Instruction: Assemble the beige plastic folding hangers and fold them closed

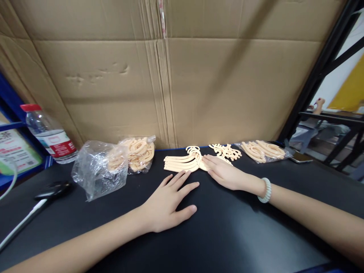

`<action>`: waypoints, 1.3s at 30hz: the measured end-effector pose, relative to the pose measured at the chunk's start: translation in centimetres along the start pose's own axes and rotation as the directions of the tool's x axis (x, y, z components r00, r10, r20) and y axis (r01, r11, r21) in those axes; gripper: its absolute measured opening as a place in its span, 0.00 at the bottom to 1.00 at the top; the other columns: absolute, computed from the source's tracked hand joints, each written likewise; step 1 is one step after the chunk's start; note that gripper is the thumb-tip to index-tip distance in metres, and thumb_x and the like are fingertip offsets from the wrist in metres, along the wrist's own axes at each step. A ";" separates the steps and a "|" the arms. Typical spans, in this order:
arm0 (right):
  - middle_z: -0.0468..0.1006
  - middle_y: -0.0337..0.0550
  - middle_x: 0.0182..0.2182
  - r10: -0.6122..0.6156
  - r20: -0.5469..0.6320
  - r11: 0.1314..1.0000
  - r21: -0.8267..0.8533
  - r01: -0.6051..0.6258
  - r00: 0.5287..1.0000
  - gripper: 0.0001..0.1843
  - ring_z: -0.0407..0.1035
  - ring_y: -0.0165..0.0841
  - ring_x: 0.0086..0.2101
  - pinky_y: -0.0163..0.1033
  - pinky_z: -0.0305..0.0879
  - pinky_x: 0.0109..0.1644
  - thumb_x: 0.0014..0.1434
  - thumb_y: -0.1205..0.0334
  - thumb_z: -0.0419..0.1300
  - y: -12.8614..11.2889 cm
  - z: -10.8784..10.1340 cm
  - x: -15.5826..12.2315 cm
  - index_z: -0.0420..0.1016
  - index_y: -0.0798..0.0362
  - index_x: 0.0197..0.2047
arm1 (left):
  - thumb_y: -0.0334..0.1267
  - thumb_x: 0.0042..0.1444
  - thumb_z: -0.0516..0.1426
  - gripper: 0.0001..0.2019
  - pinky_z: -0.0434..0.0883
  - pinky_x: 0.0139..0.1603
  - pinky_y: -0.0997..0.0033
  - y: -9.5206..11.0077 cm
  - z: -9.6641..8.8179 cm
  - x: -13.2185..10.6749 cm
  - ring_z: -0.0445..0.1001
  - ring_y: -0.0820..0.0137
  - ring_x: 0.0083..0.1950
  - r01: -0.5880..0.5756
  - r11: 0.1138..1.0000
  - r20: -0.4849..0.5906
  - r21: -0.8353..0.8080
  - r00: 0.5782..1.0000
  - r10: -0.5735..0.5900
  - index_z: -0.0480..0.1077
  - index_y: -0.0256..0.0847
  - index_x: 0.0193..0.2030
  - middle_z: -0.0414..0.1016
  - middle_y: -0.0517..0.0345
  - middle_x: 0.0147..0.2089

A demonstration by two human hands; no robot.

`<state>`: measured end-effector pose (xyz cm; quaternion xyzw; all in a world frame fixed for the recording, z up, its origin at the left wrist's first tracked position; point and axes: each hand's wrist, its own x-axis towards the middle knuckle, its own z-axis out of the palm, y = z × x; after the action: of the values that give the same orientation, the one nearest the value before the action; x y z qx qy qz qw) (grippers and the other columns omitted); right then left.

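Note:
A row of cream plastic clothes hangers [182, 163] lies overlapped and fanned on the black table, their curved hooks at the far side. My left hand [172, 201] is open, palm down with fingers spread, its fingertips at the near edge of the hangers. My right hand [224, 171] lies flat and open over their right part, hiding some of it; the fingers are stretched out and close together. Just behind the right hand is a loose pile of small cream hook-shaped pieces [226, 151].
Clear bags of cream parts lie left [139, 153] and right [263, 151]. Near the left one is a crumpled plastic bag [99, 170]. Further left are a water bottle [52, 134] and a black device [54, 190] with a white cable. Cardboard [216, 91] stands behind the table.

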<state>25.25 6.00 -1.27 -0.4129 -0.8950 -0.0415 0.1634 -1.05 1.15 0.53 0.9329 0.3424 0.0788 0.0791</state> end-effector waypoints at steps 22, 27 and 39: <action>0.59 0.55 0.66 -0.039 0.076 0.996 0.077 0.033 0.996 0.27 0.49 0.45 0.66 0.56 0.49 0.68 0.70 0.59 0.41 -0.5 -0.4 0.6 0.55 0.61 0.68 | 0.43 0.59 0.54 0.21 0.64 0.60 0.45 0.8 0.3 0.0 0.60 0.49 0.65 0.102 0.987 -0.273 0.123 0.960 -0.066 0.66 0.42 0.58 0.61 0.42 0.64; 0.58 0.53 0.66 -0.046 0.054 0.994 0.103 0.040 0.997 0.27 0.48 0.43 0.66 0.57 0.48 0.68 0.69 0.58 0.42 0.4 0.0 1.1 0.54 0.56 0.69 | 0.44 0.60 0.53 0.26 0.53 0.67 0.41 0.3 0.5 0.4 0.51 0.49 0.71 0.081 0.980 -0.266 0.183 0.963 -0.030 0.60 0.42 0.64 0.53 0.45 0.71; 0.61 0.56 0.64 0.003 0.017 0.998 0.063 -0.004 1.000 0.27 0.55 0.45 0.63 0.57 0.52 0.66 0.69 0.58 0.42 0.4 -0.2 1.0 0.57 0.58 0.67 | 0.52 0.63 0.50 0.28 0.52 0.67 0.40 -0.8 0.2 0.5 0.53 0.50 0.71 0.066 0.987 -0.133 0.143 0.990 -0.047 0.61 0.40 0.65 0.58 0.44 0.70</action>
<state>24.98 6.89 -0.78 -0.4093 -0.8966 -0.0097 0.1690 -1.17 2.06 0.24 0.9190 0.3780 0.1113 -0.0102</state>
